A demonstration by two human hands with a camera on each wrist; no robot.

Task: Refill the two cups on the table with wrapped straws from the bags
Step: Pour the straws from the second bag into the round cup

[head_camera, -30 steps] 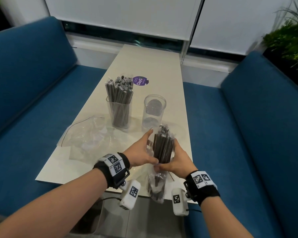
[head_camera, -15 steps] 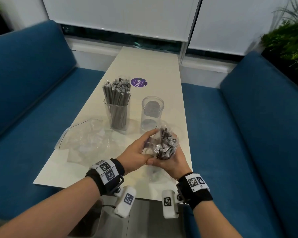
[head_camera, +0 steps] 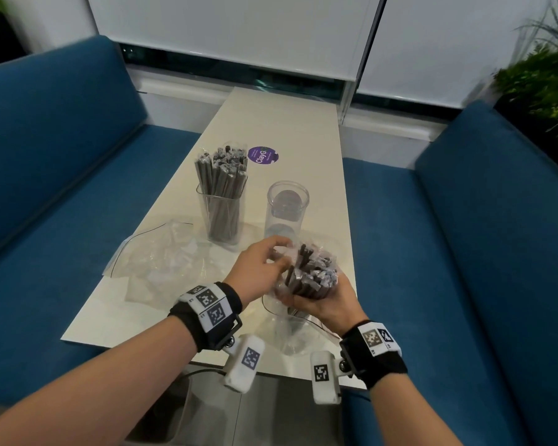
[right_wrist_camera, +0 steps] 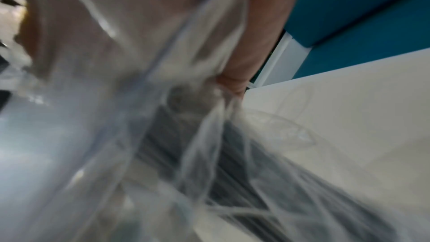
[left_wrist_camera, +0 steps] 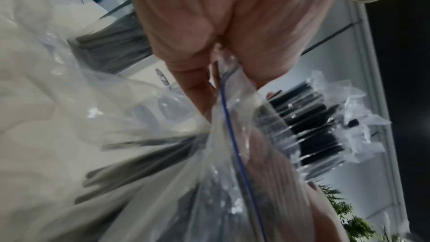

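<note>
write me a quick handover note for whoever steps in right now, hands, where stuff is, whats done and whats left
Right hand: grips the bundle of wrapped straws, partly out of the clear bag.
Left hand: pinches the bag's edge beside the bundle.
Left cup: standing on the table, packed with straws. Done.
Right cup: standing just beyond the hands, no straws in it.
Empty bag: lies flat on the table, left of the hands.
Left to do: free the bundle from the bag and put it in the right cup.
</note>
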